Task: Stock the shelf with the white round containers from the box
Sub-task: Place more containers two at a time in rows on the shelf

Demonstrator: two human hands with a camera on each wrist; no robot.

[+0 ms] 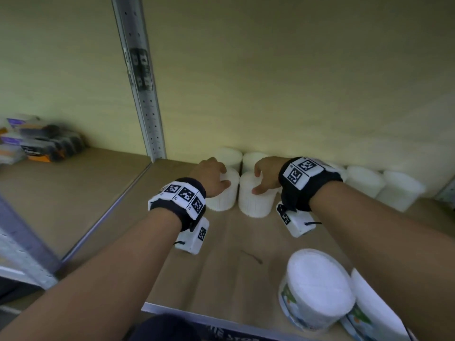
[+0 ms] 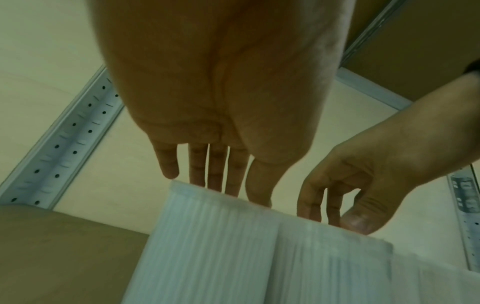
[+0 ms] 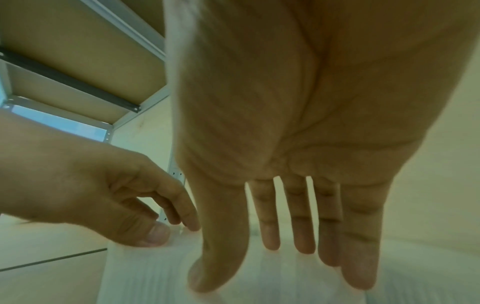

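Observation:
Two white ribbed round containers stand side by side on the brown shelf board (image 1: pixel 221 262). My left hand (image 1: pixel 222 177) sits on top of the left container (image 1: pixel 222 196), fingers over its far rim and thumb on the near rim. My right hand (image 1: pixel 258 182) holds the right container (image 1: pixel 256 206) the same way from above. In the left wrist view, my left hand (image 2: pixel 228 191) reaches over its container (image 2: pixel 207 246) and the right hand (image 2: pixel 337 211) claws the neighbouring one (image 2: pixel 332 265). In the right wrist view, my right hand (image 3: pixel 272 259) is blurred. The box is out of view.
More white containers line the back wall (image 1: pixel 229 156), (image 1: pixel 365 180), (image 1: pixel 401 191). Two larger labelled white tubs (image 1: pixel 317 289), (image 1: pixel 376 313) sit at the front right edge. A perforated metal upright (image 1: pixel 145 99) divides the bays; packaged goods (image 1: pixel 41 141) fill the left bay.

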